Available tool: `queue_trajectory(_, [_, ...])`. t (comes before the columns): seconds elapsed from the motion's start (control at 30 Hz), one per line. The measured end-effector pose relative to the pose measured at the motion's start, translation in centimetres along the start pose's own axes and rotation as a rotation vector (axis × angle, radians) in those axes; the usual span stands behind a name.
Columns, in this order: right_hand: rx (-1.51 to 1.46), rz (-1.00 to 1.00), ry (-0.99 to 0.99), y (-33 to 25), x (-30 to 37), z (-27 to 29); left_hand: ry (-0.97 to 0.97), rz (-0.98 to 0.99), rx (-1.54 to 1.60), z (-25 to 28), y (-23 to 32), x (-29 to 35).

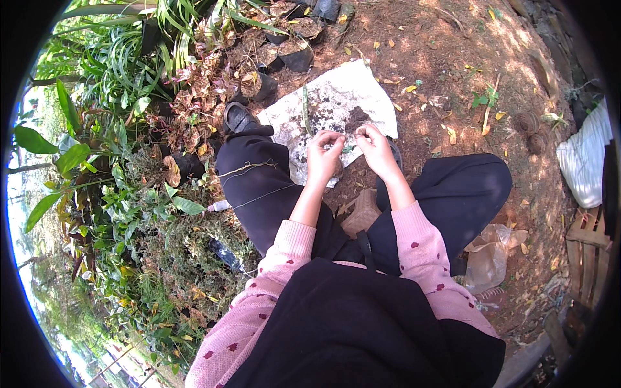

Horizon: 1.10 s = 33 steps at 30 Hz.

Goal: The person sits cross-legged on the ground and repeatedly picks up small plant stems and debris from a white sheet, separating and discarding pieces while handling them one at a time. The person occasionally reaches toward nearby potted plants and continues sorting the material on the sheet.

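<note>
Both hands are raised over a white soil-stained sheet [372,81] spread on the ground between my legs. My left hand [325,156] is closed, with thumb and fingertips pinched together. Facing it a short way off, my right hand [376,152] is pinched in the same manner. Anything between the fingertips is too small to make out. A clump of dark soil [357,119] lies on the sheet just beyond my hands. Above my left hand, a long green leaf or stem piece [306,107] lies on the sheet among dark crumbs.
Thin yellowish string [249,168] lies across my left trouser leg. Dense plants [116,213] and black nursery bags [297,58] crowd the left side. At right are a clear plastic bag [488,265], a white sack [585,155] and a wooden crate [585,258].
</note>
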State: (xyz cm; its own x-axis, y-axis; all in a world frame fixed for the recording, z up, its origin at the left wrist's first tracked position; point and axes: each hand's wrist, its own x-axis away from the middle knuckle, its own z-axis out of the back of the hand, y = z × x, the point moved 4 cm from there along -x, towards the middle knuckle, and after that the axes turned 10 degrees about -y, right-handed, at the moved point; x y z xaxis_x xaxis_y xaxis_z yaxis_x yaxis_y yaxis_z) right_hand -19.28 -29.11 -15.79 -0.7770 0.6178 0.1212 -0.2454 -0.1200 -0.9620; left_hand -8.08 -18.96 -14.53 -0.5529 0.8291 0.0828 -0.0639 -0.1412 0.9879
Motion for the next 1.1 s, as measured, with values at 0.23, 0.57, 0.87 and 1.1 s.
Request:
queue_trajectory(0.23, [-0.018, 0.09, 0.024, -1.3, -0.1, 0.0, 0.063, 0.127, 0.166, 0.1, -1.6, -0.1])
queue_trajectory(0.57, [0.337, 0.183, 0.066, -3.2, 0.5, 0.2, 0.025, 0.13, 0.199, -0.1, -2.2, -0.1])
queue_trajectory(0.87, [-0.372, 0.042, 0.015, -0.3, -0.2, -0.1, 0.051, 0.184, 0.483, -0.5, -1.8, 0.0])
queue_trajectory(1.1, [-0.723, 0.039, 0.206, 1.1, -0.5, 2.0, 0.144, 0.121, 0.991, 0.4, -1.4, -0.3])
